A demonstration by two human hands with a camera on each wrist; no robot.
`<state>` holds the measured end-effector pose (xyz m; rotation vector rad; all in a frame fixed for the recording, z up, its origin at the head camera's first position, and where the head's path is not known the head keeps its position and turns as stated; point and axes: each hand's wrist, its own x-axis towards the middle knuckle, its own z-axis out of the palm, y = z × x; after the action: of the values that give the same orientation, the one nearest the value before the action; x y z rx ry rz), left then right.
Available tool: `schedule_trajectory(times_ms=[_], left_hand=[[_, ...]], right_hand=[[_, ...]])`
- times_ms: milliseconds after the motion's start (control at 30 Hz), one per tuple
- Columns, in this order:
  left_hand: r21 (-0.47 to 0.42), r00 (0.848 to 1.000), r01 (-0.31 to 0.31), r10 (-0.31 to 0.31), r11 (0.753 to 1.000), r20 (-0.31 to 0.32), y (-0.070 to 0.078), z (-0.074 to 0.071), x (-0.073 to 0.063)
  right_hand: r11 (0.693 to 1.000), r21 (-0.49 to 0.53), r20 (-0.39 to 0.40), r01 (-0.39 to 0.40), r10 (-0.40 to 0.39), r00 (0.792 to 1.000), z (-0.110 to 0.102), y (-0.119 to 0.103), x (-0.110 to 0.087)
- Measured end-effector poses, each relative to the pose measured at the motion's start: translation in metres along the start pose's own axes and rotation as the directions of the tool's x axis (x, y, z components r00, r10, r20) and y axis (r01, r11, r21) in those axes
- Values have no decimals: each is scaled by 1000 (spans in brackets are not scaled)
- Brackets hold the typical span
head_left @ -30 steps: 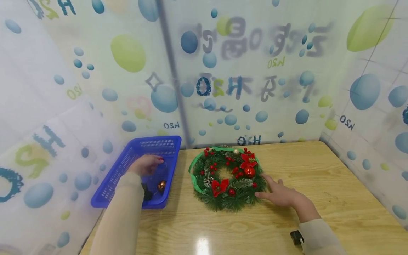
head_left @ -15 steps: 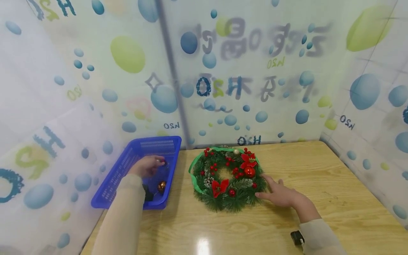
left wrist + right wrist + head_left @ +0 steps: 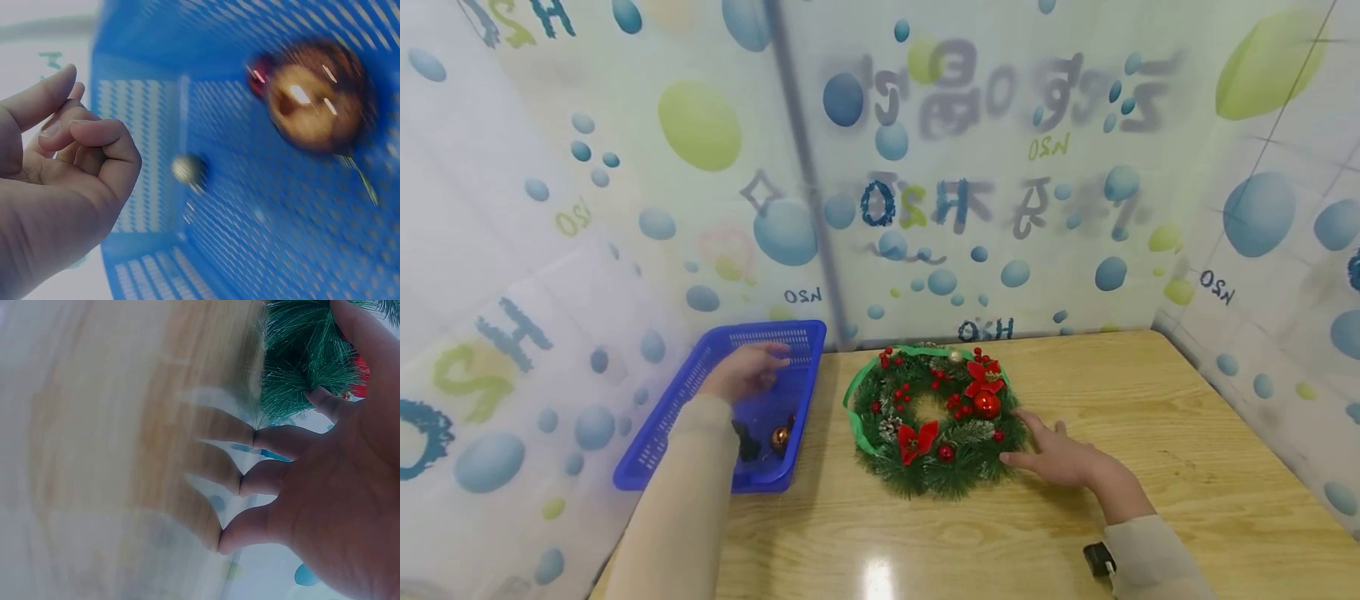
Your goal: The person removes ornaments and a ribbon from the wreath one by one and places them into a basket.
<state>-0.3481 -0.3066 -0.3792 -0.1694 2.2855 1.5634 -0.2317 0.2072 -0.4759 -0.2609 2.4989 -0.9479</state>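
Note:
Over the blue plastic basket (image 3: 811, 392), my left hand (image 3: 747, 372) hovers with loosely curled fingers. The left wrist view shows nothing between its thumb and fingers. In the basket lie a shiny copper Christmas ball (image 3: 319, 94), a small red ball (image 3: 259, 76) beside it and a small pale gold ball (image 3: 189, 169). A dark green piece (image 3: 747, 444) lies there too, partly hidden by my sleeve. To the right, a Christmas wreath (image 3: 970, 450) with red flowers, berries and balls lies flat. My right hand (image 3: 1063, 460) touches its right edge, fingers spread, some fingertips on the table.
A green ribbon (image 3: 856, 425) loops along the wreath's left and back side. The wooden table (image 3: 1195, 467) reaches back to a patterned curtain (image 3: 1060, 250), which also closes off both sides. A small black device (image 3: 1099, 560) sits at my right wrist.
My left hand has let go of the small red ball, which now lies by the copper ball, and has risen toward the basket's back wall. My right hand and the wreath stay put.

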Motion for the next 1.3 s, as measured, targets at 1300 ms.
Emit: schedule_trajectory(times_ms=[1300], left_hand=[[-70,958,-187,197,980,209,76,228,57]], right_hand=[[999,-40,-16,-16,15,1000,1,4,5]])
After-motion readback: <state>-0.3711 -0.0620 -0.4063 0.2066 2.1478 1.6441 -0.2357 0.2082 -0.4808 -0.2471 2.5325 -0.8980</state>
